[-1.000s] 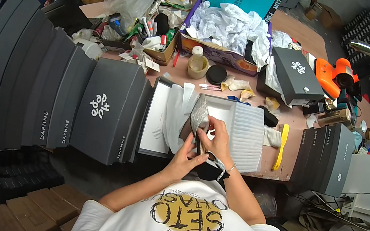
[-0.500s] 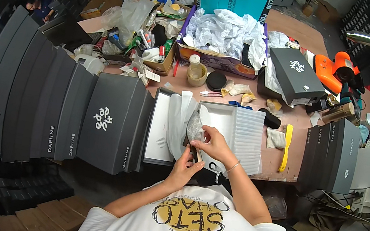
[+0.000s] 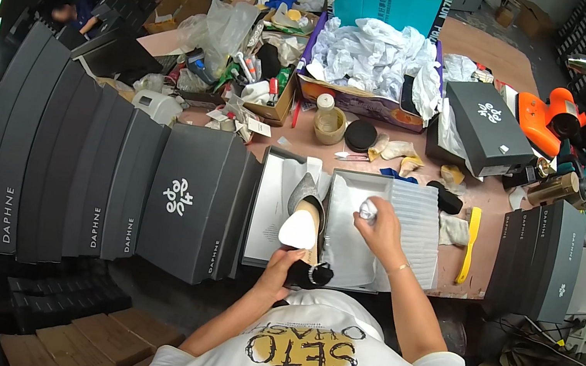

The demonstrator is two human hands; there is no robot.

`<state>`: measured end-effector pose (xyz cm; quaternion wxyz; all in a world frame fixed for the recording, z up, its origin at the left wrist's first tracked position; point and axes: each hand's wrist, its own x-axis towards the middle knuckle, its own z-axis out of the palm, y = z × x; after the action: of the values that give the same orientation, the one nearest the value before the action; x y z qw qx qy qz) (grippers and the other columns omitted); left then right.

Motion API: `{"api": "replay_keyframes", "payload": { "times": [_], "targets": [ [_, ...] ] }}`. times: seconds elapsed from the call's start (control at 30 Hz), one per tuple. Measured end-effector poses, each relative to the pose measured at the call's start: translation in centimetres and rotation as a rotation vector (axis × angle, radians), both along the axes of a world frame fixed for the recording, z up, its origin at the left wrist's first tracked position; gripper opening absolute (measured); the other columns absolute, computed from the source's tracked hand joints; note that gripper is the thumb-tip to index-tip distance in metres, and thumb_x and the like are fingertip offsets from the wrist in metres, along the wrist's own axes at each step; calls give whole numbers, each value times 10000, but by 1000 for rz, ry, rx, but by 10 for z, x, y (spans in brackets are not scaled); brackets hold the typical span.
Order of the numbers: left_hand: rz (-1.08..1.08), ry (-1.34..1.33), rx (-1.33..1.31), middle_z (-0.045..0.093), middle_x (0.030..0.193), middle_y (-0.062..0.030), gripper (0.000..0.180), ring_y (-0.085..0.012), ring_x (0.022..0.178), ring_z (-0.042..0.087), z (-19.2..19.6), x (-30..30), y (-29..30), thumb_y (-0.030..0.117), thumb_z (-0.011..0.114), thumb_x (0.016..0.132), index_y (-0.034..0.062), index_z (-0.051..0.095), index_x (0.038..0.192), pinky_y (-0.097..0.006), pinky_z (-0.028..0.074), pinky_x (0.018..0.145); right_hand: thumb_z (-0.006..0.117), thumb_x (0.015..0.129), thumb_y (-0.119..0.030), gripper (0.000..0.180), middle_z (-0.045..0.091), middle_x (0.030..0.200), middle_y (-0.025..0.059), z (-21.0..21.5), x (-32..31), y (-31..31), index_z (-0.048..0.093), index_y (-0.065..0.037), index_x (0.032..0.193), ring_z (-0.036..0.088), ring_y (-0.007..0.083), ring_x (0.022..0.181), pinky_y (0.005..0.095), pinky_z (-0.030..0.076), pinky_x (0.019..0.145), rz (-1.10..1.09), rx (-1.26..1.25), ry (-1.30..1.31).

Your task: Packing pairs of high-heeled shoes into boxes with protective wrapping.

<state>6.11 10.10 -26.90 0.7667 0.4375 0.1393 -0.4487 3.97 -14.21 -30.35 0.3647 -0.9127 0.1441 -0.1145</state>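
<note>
While fingers (image 3: 292, 263) pinch shoe (image 3: 304, 220).

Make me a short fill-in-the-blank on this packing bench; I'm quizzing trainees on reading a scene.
1. The left hand holds a high-heeled ____ by its heel end.
2. The right hand grips a small crumpled wad of ____ over the open shoe box.
3. The long-handled tool lying right of that box is coloured ____.

Missing words: shoe; paper; yellow
</note>
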Motion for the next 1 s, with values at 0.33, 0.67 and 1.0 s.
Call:
{"api": "replay_keyframes", "payload": {
  "times": [0.33,0.67,1.0],
  "targets": [
    [-181,-408,118,449,1310,-169,759,-191,1164,493,-17,-14,-2,158,621,852,-75,193,1434,-295,429,951,635,839,-300,394,617,893,240,44,8,62,593,13,1074,596,405,860,417,481,756,444,232,115],
    [-91,-387,77,447,1333,-149,653,-180,1180,470,-25,-5,-8,145,586,875,-54,269,1411,-278,384,980,592,884,-228,529,517,1207,279,31,-10,33,406,99,1257,525,426,1075,421,415,939,256,79,22],
    [-306,-657,219,376,1413,-138,636,-186,1223,430,-1,-1,-5,386,370,993,-26,220,1454,-292,324,1015,516,916,-447,612,529,1070,361,29,58,90,474,132,1112,527,473,962,432,417,899,267,421,293]
  ]
}}
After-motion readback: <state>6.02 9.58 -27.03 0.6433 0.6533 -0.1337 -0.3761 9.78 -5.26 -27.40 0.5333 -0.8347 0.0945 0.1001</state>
